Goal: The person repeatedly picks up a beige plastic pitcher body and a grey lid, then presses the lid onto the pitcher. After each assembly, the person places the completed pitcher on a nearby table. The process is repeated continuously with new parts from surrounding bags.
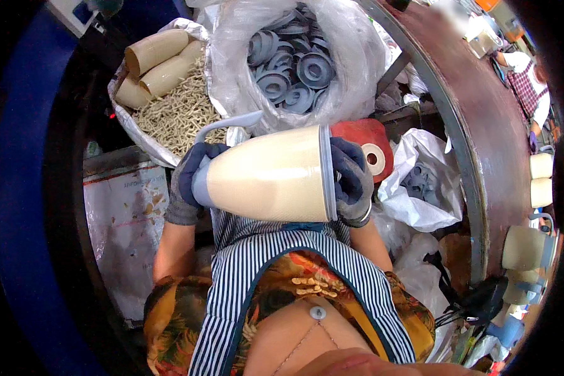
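A cream plastic jug body lies sideways between my two gloved hands in front of my apron. Its narrow end has a grey-blue collar, and a grey-blue ring runs round its wide end. A curved grey-blue handle sticks out from the narrow end on the far side. My left hand, in a dark blue and grey glove, is closed round the narrow end. At the wide end my right hand, gloved alike, has its fingers curled against the ring. The fingers under the jug are hidden.
Ahead, a clear bag holds grey-blue rings. Left of it, a white sack carries cream casings on small beige pieces. A red object and a white bag sit right, beside a metal-edged table. Another person stands far right.
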